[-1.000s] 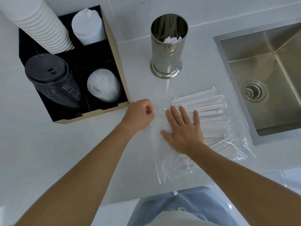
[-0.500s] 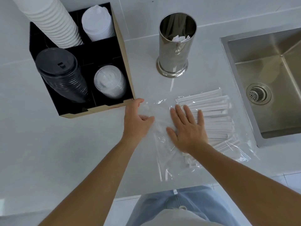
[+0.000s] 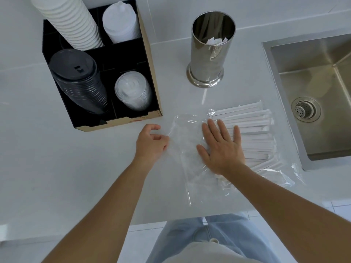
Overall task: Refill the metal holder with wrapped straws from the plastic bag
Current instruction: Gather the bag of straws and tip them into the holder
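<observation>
One head-worn camera looks steeply down at the counter point(image 3: 47, 168) from close above. Its near edge crosses the lower frame.

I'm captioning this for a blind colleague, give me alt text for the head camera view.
A person's right hand presses flat on a clear plastic bag of wrapped straws on a white counter, while the left hand reaches for the bag's open end. Behind stands a nearly empty metal holder.

Café service counter: boxed stacks of disposable cups point(image 3: 71, 21) and lids point(image 3: 76, 65), steel sink point(image 3: 313, 95).
</observation>
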`<state>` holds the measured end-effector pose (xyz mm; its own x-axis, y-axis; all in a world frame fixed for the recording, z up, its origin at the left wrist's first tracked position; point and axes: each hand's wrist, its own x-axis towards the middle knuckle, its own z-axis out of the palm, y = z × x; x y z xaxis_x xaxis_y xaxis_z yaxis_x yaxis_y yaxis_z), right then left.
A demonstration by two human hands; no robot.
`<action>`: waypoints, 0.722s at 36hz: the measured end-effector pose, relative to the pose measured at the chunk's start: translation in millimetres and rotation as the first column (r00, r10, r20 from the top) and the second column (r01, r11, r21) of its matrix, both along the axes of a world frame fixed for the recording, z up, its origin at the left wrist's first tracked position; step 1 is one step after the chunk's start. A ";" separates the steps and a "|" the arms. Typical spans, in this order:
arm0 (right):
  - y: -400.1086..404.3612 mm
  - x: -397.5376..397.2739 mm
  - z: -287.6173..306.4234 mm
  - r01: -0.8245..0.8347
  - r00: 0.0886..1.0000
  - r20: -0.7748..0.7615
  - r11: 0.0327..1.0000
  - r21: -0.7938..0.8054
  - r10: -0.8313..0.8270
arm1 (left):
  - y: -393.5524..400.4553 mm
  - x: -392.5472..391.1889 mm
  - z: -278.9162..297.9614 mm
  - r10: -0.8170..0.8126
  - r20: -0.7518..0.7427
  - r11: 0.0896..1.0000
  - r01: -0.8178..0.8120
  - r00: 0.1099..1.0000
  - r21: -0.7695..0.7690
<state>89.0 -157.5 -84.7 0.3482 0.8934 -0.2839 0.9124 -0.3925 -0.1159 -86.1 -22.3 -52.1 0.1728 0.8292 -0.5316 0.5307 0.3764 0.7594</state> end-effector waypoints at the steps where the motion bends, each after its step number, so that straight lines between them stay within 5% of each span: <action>1: 0.1 -0.6 0.0 0.000 1.000 0.001 1.000 0.002 0.000 | -3.9 1.0 0.9 -0.002 0.007 1.000 0.002 1.000 -0.001; 18: 0.2 -0.1 1.4 -0.011 0.999 0.035 1.000 0.007 0.011 | -34.1 -16.9 2.2 -0.088 -0.006 0.996 0.088 0.996 -0.034; 26: -0.1 -0.2 0.9 -0.001 1.000 0.025 1.000 0.005 0.001 | -38.2 -27.5 2.9 0.019 0.029 0.999 -0.018 0.999 -0.028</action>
